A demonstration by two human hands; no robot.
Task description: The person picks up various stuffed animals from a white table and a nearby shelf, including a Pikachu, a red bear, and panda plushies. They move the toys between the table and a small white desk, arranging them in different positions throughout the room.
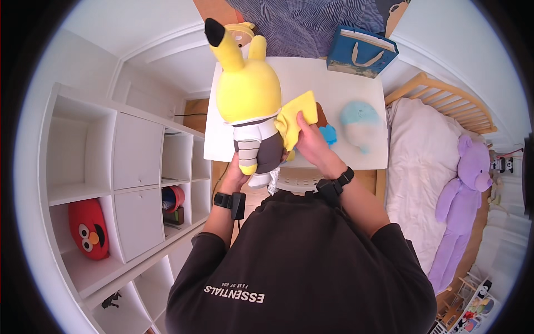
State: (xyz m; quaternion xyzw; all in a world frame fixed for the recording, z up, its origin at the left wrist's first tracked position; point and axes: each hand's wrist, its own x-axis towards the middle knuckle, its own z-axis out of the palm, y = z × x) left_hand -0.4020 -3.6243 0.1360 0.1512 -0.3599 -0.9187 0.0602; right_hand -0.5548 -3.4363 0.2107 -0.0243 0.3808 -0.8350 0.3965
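Note:
A yellow Pikachu plush (250,92) with a black-tipped ear, dressed in white and dark grey clothes, is held up over the white table (300,77). My left hand (238,172) grips its lower body from below, partly hidden behind a striped arm. My right hand (312,140) pinches the plush's flat yellow tail (298,115), thumb on top and the other fingers mostly out of sight. Behind that hand, a brown and bright blue object (327,132) shows only in part. To its right, a pale blue and white plush (359,123) lies on the tabletop.
A blue paper bag (363,54) stands at the table's back right corner. White cube shelving (137,150) runs along the left, with a red plush (88,229) in one compartment. On the right, a purple teddy bear (461,213) lies beside the white bedding (421,167).

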